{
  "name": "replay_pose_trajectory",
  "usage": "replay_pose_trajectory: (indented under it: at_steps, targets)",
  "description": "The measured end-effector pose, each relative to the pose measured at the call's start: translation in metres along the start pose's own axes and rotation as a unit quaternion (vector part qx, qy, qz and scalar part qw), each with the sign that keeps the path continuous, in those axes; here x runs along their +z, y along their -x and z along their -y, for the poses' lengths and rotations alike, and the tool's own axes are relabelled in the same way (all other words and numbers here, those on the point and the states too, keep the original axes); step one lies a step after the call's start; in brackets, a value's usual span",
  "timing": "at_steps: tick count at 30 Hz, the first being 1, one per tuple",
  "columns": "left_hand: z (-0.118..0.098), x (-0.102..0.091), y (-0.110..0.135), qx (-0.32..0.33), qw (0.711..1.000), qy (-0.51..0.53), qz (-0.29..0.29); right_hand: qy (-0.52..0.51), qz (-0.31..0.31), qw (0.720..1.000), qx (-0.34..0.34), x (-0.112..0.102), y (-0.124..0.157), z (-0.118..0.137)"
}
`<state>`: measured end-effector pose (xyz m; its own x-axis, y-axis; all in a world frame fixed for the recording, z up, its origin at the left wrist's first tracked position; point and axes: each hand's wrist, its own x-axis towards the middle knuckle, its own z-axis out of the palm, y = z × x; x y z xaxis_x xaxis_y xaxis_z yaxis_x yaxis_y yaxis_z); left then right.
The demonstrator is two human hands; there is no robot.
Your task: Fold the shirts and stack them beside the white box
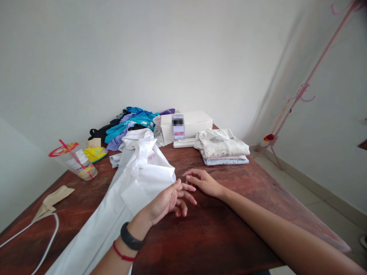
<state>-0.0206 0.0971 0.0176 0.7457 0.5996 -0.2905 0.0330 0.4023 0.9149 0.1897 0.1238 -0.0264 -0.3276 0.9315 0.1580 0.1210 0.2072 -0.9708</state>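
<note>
My left hand (172, 199) hovers over the dark wooden table (212, 236), palm turned to the right and fingers apart, with nothing in it. Close by, my right hand (203, 181) is loosely curved near the tabletop, its fingertips just beyond those of the left; nothing shows in its grasp. A white collared shirt (137, 187) lies stretched along the table, partly behind my left hand and forearm. Its collar end is at the far side, and part of it lies bunched there. My left wrist carries a black band (130, 236) and a red cord.
Folded clothes (223, 144) are stacked at the far right, beside a white box (197, 121). A heap of blue, purple and black clothes (132, 124) rests against the wall. On the left are a tilted plastic cup (78, 164), a yellow packet (94, 154) and a white cable (54, 233).
</note>
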Motion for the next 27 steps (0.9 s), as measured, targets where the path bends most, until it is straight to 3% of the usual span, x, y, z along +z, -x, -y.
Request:
replay_pose_trajectory:
  at_steps: [4,8,13,15,17,20,23,25,27]
  targets:
    - [-0.005,0.005,0.008,-0.017,0.995,0.022,0.097,-0.022,0.011,0.999,0.023,0.0,0.0,-0.002]
    - [-0.004,0.005,0.009,-0.03,0.996,-0.002,0.082,-0.026,0.015,0.999,0.021,0.0,-0.001,-0.002]
    - [-0.008,0.007,0.011,0.017,0.998,-0.002,0.057,0.035,0.005,0.999,-0.014,-0.001,-0.001,-0.001]
    - [-0.008,0.011,0.011,0.039,0.998,-0.038,0.017,0.038,0.002,0.999,-0.026,-0.001,-0.001,-0.001]
    - [-0.007,0.018,0.012,0.077,0.985,-0.139,-0.072,0.019,0.009,1.0,-0.024,-0.001,-0.001,-0.002]
    - [0.0,0.033,0.019,0.148,0.913,-0.324,-0.197,-0.017,0.023,1.0,-0.011,0.0,-0.002,-0.004]
    - [0.004,0.042,0.038,0.185,0.866,-0.4,-0.237,-0.034,0.027,0.999,-0.008,0.001,-0.003,-0.007]
    - [0.005,0.035,0.057,0.205,0.839,-0.405,-0.299,-0.036,0.025,0.999,-0.01,0.001,-0.004,-0.008]
    - [0.007,0.014,0.077,0.226,0.786,-0.415,-0.398,-0.034,0.023,0.999,-0.012,0.001,-0.005,-0.009]
